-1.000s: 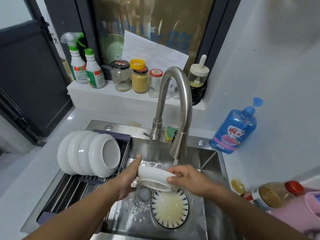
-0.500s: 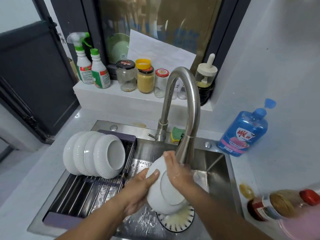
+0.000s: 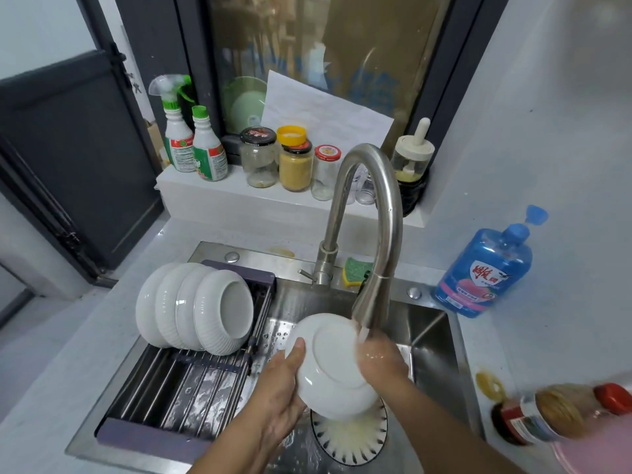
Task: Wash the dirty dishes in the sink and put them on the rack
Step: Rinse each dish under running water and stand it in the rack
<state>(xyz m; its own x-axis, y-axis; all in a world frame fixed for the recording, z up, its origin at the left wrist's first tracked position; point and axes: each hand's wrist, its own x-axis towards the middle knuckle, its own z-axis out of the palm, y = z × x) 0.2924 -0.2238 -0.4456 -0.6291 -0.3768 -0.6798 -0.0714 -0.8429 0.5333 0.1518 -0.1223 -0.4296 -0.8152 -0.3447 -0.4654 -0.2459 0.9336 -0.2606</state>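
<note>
Bowl: the bowl (image 3: 333,364) hung over the sink (image 3: 432,325), base up, under the tap (image 3: 371,302).
Left hand: the left hand (image 3: 280,395) clamped its left rim.
Right hand: the right hand (image 3: 381,362) touched its right rim; curl of fingers unclear.
Rack: the rack (image 3: 178,388) lay leftward, nearer the left hand.

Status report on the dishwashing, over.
Left hand grips bowl, right hand at its rim under the faucet. Patterned plate waits below. Rack holds four bowls, space free.

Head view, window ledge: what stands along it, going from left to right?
Trigger spray bottle → green-capped bottle → black-lidded jar → jar with yellow contents → red-lidded jar → jar with a cream handle on top.
</note>
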